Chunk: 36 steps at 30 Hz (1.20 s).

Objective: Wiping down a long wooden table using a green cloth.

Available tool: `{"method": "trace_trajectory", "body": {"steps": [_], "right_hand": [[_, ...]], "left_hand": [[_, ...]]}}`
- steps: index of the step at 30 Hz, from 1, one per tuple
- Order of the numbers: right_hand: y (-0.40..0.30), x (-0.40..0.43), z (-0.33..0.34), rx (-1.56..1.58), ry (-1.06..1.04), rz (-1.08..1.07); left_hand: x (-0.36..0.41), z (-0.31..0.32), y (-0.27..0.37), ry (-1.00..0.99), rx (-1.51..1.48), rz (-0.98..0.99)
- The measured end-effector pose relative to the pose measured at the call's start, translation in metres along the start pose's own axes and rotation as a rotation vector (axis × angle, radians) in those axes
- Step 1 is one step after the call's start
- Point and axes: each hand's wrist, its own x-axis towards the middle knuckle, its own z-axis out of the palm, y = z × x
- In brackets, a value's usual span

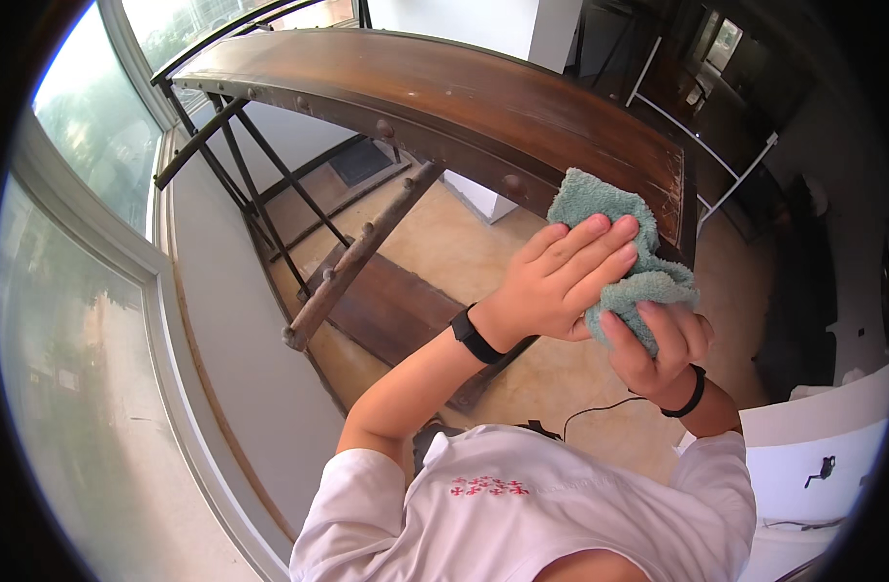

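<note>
A green terry cloth (pixel 597 198) lies bunched over the near right corner of a long dark wooden tabletop (pixel 503 94). My left hand (pixel 572 273) rests on the cloth with its fingers stretched out together, pressing it against the table's edge. Lower down, the fingers of my right hand (pixel 659 349) are curled around the hanging folds of the same cloth. Dome-headed studs (pixel 516 186) run along the table's dark edge band. Scratched, pale wear marks (pixel 673 178) show at the tabletop's right end. The part of the corner beneath the cloth is hidden.
A studded bar (pixel 364 251) juts from under the table towards the window side. Below is a brown wooden bench or lower board (pixel 393 305). Thin black metal legs (pixel 270 182) stand left, near the window frame (pixel 150 291). A black cable (pixel 597 409) crosses the floor.
</note>
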Motion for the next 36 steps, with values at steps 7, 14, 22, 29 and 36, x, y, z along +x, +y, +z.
{"method": "trace_trajectory", "body": {"steps": [7, 14, 22, 29, 36], "right_hand": [[-0.048, 0.035, 0.046, -0.018, 0.0, 0.143], [-0.086, 0.06, 0.082, 0.072, 0.072, 0.348], [-0.103, 0.074, 0.085, 0.18, 0.106, 0.49], [-0.09, 0.057, 0.056, 0.237, 0.058, 0.517], [-0.076, 0.028, 0.024, 0.266, 0.119, 0.599]], "left_hand": [[-0.038, -0.019, -0.057, -0.003, -0.063, -0.025], [-0.052, -0.043, -0.096, -0.108, -0.214, -0.032], [-0.043, -0.067, -0.081, -0.091, -0.424, -0.271], [-0.036, -0.064, -0.057, -0.189, -0.422, -0.226], [-0.029, -0.035, 0.001, -0.163, -0.549, -0.419]]}}
